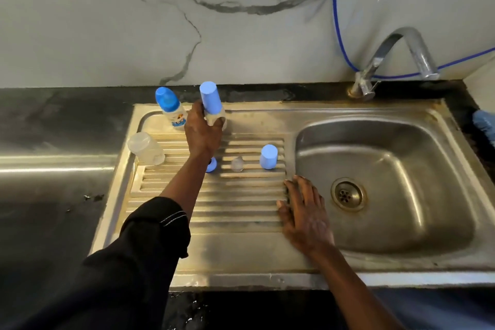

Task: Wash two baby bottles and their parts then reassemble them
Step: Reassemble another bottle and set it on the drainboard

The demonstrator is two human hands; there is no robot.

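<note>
My left hand grips a baby bottle with a tall blue cap at the back of the steel drainboard. Just left of it stands a second capped bottle with a printed label. An empty clear bottle body lies on its side at the drainboard's left edge. A blue ring, partly hidden by my left wrist, a clear teat and a loose blue cap sit on the ridges. My right hand rests flat, fingers straight, on the drainboard beside the basin.
The sink basin with its drain lies to the right, under a chrome tap. Blue, black and white hoses hang down the marble wall. A dark counter runs to the left. Something blue shows at the right edge.
</note>
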